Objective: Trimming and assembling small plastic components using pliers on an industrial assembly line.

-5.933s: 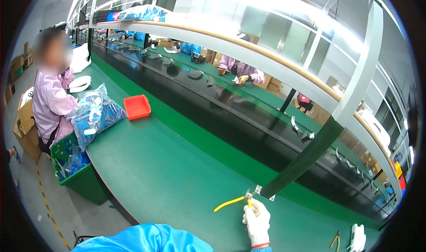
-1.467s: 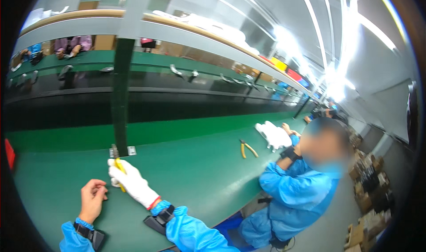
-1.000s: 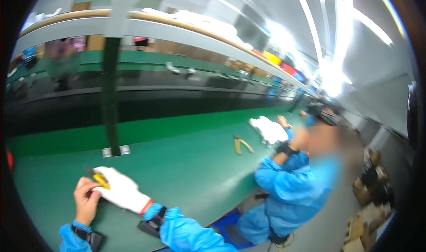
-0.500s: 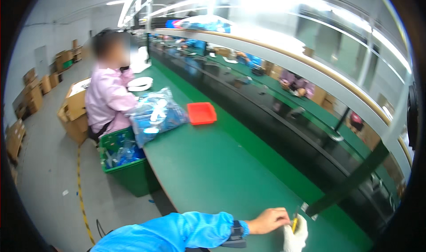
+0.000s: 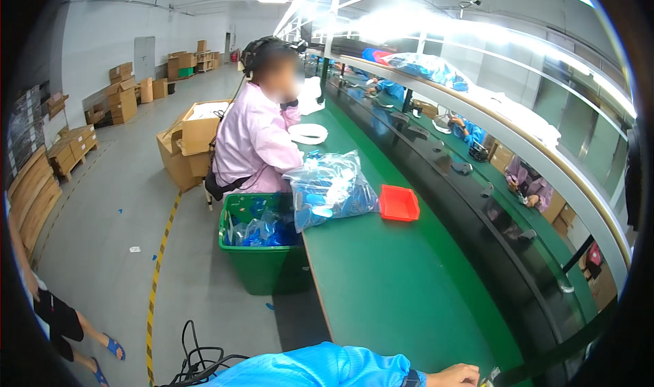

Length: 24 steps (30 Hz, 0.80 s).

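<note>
Pliers [image 5: 486, 382] barely show at the lower edge beside the left hand [image 5: 455, 376], whose grip I cannot tell; the right hand is out of view. Head aimed elsewhere, the jaws could nip a fingertip.

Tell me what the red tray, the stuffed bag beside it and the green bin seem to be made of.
Red tray: probably moulded plastic, semi-gloss; even colour and thin walls suggest it.
Stuffed bag: clear, glossy plastic film; it creases, glints and lets blue show through.
Green bin: likely rigid plastic, slight sheen; uniform colour, lipped rim.
</note>
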Each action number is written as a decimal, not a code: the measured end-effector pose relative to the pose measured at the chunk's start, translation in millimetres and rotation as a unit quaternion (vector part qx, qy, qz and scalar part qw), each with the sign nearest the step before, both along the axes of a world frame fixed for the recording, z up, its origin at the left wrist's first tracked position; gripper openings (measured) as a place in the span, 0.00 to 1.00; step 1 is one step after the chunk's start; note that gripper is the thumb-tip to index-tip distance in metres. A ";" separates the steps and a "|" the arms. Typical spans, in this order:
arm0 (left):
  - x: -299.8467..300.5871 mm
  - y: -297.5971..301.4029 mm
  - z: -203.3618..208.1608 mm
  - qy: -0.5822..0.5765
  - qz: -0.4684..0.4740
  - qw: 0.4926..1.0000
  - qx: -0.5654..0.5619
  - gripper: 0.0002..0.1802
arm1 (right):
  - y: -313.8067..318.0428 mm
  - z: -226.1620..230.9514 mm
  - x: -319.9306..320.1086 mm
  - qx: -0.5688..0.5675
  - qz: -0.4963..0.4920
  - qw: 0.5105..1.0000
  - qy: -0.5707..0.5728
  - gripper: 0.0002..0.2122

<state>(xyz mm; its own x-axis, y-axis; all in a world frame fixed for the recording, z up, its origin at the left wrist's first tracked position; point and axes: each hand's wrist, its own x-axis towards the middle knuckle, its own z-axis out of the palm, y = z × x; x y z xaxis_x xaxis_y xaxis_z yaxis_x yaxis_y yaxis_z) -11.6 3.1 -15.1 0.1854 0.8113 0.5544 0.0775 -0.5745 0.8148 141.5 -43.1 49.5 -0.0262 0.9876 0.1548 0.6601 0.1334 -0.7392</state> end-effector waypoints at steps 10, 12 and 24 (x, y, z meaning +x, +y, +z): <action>1.8 0.7 -2.7 0.007 0.054 0.996 -0.066 0.14 | -1.7 8.1 -3.8 -0.034 -0.013 0.998 0.048 0.24; 0.4 0.4 -1.3 0.025 0.058 0.996 -0.057 0.16 | 1.2 2.6 0.3 -0.032 -0.007 0.997 0.064 0.24; 1.3 -0.3 -0.4 0.004 0.004 1.000 0.006 0.11 | 1.9 0.6 2.2 -0.006 0.017 0.999 0.034 0.24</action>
<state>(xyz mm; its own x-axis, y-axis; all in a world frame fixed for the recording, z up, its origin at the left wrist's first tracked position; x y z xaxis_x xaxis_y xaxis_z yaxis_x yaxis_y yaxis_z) -10.4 2.8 -15.4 0.1830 0.8060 0.5630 0.0883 -0.5838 0.8071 143.7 -41.2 50.1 -0.0485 0.9883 0.1449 0.6031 0.1446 -0.7845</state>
